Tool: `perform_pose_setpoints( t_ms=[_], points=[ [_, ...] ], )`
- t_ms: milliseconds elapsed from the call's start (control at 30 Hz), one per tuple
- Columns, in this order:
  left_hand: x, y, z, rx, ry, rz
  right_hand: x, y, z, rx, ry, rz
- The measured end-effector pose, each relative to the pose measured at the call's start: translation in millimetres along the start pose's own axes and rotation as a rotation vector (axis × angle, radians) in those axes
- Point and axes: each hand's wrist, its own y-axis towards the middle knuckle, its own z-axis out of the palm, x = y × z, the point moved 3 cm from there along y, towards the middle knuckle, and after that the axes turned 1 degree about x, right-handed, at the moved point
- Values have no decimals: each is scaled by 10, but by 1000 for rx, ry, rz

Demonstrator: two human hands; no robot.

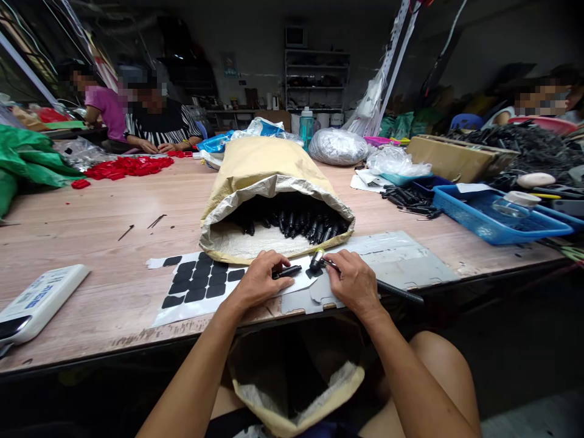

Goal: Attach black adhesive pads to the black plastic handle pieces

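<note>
The tabletop [100, 240] is bright, the back wall [260, 48] dim.

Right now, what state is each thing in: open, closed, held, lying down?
Black piece: held in the left hand
Hammer: gripped by the right hand
Upper sack: lying down, mouth open, black parts inside
Lower sack: mouth open
Sticker sheet: flat, partly bare
Bottle: upright, capped
Blue basket: uncovered
White device: lying down; on or off unclear
</note>
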Motion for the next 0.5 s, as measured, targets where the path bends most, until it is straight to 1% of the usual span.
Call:
perform_pose_setpoints(
  t_ms=[133,233,300,367,433,500],
  points=[
    [17,-33,-1,-38,-55,-23,-27,5,2,8,9,-6],
    [26,-20,0,-37,-76,-31,1,21,-39,-39,60,-24],
    [39,-8,3,-32,-82,-36,70,37,-90,-98,144,-32],
    [58,-2,9,-31,-83,-42,178,57,-138,-129,260,-40],
    [79,-3,17,-33,-80,-44,306,80,-166,-105,372,-53],
    [96,-8,22,-35,-77,-40,428,100,-178,-67,434,-69]
  ],
)
